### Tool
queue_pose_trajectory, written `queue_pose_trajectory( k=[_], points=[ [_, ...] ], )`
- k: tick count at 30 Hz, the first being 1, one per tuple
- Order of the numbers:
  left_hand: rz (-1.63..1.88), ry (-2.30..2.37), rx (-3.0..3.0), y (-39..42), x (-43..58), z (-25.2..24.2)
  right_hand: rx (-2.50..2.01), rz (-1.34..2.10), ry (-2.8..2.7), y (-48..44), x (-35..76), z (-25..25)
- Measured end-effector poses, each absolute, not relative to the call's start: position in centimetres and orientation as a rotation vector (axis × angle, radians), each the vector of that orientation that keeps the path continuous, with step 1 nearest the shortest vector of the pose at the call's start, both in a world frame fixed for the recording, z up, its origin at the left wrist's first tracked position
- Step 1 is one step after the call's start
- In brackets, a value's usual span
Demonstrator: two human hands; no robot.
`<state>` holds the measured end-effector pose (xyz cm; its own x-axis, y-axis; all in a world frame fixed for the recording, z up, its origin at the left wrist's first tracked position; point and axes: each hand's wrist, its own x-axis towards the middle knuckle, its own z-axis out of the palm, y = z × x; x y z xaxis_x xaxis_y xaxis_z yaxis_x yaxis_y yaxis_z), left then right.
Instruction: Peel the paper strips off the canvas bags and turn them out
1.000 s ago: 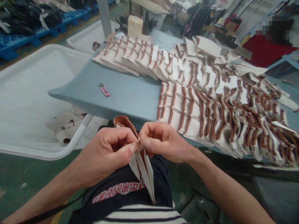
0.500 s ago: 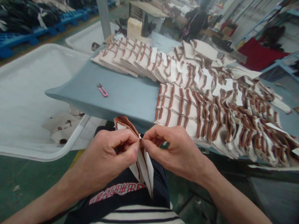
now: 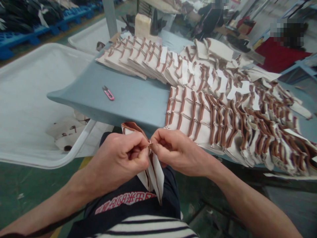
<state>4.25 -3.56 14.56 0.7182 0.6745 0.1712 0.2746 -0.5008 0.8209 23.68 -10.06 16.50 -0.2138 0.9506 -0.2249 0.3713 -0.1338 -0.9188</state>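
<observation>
Between my hands, above my lap, is a folded white fabric piece (image 3: 156, 175) with brown edging. My left hand (image 3: 126, 153) pinches its upper edge between thumb and bent fingers. Close against it, my right hand (image 3: 173, 148) pinches the same edge, the fingertips of both hands nearly touching. The exact spot being gripped is hidden by the fingers. A brown-lined flap of the piece sticks up behind my left hand. On the blue-grey table lie pink-handled thread snips (image 3: 108, 93), apart from both hands.
Rows of similar white, brown-edged pieces (image 3: 190, 112) cover the right and back of the table (image 3: 133, 99). At left stands a large white bin (image 3: 32, 99) with a few pieces inside. A metal post (image 3: 110, 19) rises behind the table. People are in the background.
Both hands stay pinched on the fabric piece, with only slight finger movement. The camera view has shifted a little. A person's head now shows at the upper right.
</observation>
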Motion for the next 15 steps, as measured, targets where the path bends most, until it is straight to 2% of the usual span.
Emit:
queue_pose_trajectory(
  k=[3, 7, 15],
  points=[
    [0.728, 0.702, 2.238, -3.2, 4.1, 14.3, -1.252, 1.709, -1.285, -9.3, 24.0, 15.5],
    [0.656, 0.692, 2.048, -2.7, 3.5, 14.3, -0.986, 1.889, -1.078, -8.8, 23.7, 14.7],
    [0.541, 0.796, 1.809, -2.8, 2.9, 15.0, -1.251, 1.651, -1.162, -9.8, 22.8, 15.6]
  ],
)
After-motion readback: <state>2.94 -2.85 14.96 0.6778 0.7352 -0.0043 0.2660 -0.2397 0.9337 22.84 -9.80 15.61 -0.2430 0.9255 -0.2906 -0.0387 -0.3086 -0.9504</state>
